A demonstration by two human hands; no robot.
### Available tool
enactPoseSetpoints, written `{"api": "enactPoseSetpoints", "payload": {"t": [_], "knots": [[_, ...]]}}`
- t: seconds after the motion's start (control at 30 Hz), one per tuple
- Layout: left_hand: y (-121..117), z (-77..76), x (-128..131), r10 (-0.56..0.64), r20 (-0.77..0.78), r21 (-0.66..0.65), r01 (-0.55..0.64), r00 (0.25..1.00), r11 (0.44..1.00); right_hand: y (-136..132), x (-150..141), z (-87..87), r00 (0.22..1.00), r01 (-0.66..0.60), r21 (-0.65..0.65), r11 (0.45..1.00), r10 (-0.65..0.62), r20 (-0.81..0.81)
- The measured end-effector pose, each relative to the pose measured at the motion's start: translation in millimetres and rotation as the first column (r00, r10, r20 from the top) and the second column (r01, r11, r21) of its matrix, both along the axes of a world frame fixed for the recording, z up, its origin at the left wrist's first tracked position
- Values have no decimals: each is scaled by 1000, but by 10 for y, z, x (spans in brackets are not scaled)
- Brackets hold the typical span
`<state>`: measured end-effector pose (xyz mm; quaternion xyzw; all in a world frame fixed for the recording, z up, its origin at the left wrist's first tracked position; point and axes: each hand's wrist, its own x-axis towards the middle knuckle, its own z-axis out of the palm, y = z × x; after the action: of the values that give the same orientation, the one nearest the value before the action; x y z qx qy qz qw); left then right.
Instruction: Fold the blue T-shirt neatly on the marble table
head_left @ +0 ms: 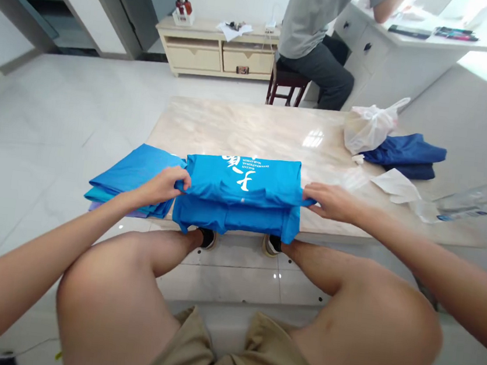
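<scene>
A bright blue T-shirt (pixel 208 181) with white lettering lies partly folded at the near edge of the marble-topped table (pixel 250 127). Its lower layer hangs a little over that edge. My left hand (pixel 168 183) pinches the shirt's left side, and my right hand (pixel 329 202) pinches a corner at its right side. Both hands are closed on the cloth, at about the same height. Just left of the shirt, partly behind my left hand and forearm, sits a stack of folded blue clothes (pixel 133 170).
On the table's right are a white plastic bag (pixel 368 129), dark blue folded cloth (pixel 409 153), a tissue (pixel 397 184) and a clear bottle (pixel 474 200) lying down. Beyond the table, a person in grey (pixel 313 32) sits on a stool by a white desk (pixel 390 53). A low cabinet (pixel 191 56) stands behind.
</scene>
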<state>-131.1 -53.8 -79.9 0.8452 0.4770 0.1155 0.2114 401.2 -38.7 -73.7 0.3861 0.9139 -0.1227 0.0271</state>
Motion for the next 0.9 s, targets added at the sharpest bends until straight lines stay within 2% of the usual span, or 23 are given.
{"api": "enactPoseSetpoints", "payload": {"t": [0.07, 0.13, 0.2, 0.3, 0.43, 0.57, 0.63, 0.73, 0.77, 0.8, 0.83, 0.9], "knots": [[-108, 20, -45, -82, -157, -195, 50, 984, 980, -146, -32, -46, 992, -52, -169, 984, 70, 102], [-138, 76, -18, -121, -259, -318, 33, 958, 947, -171, -95, -69, 987, -17, -244, 970, 54, 148], [-128, 139, 91, -113, -322, -364, -13, 940, 931, -119, -183, -67, 987, 63, -246, 967, -24, 158], [-101, 159, 360, -84, -402, -335, -62, 912, 940, -30, -382, -79, 984, 154, -254, 955, -126, 124], [-78, -29, 639, -120, -449, -325, -37, 886, 945, -33, -738, -248, 987, 159, -362, 918, -138, 83], [-41, -259, 584, -200, -401, -356, 49, 894, 933, -101, -945, -377, 986, 153, -412, 898, -114, 118], [-35, -307, 486, -254, -336, -390, 112, 907, 914, -120, -938, -343, 993, 111, -511, 852, -82, 80], [-58, -301, 377, -287, -194, -551, 138, 938, 823, -92, -814, -242, 995, 88, -708, 700, -98, 26], [-68, -290, 364, -272, -163, -599, 125, 948, 791, -61, -750, -220, 989, 120, -721, 683, -143, 29], [-75, -279, 364, -247, -151, -620, 103, 957, 778, -16, -680, -210, 978, 177, -689, 702, -206, 41], [-76, -269, 374, -212, -160, -609, 73, 964, 790, 39, -606, -212, 959, 252, -613, 748, -278, 55], [-56, -259, 417, -111, -226, -493, -15, 968, 870, 168, -460, -251, 897, 430, -390, 815, -433, 85]]}}
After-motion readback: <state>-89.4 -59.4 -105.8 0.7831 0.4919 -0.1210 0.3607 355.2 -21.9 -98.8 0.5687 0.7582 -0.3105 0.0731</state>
